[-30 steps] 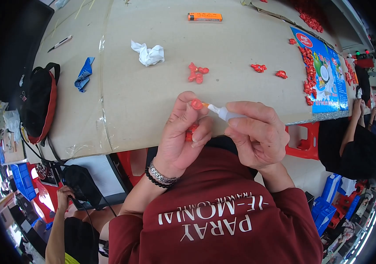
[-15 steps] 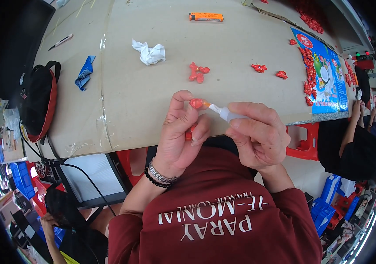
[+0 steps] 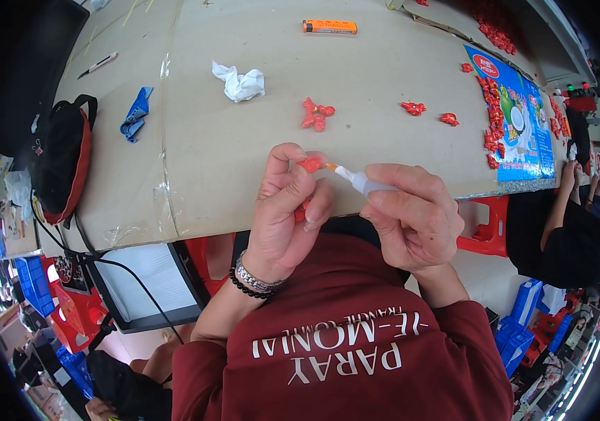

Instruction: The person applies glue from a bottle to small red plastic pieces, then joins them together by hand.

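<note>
Left grip (image 3: 284, 203) palm-up, thumb (image 3: 294, 191) and index (image 3: 283, 154) pinched, other fingers (image 3: 322, 200) curled. Right grip (image 3: 419, 216) pinched too, pointing left. Both forearms (image 3: 224, 306) angled inward.

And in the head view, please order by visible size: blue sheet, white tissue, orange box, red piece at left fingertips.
1. Blue sheet
2. White tissue
3. Orange box
4. Red piece, partly covered

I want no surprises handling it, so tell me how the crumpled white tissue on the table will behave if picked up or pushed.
The crumpled white tissue looks thin and loosely folded, so it is probably floppy and light for its size. Its uneven, creased outline suggests it would slide on the table rather than roll.
</note>
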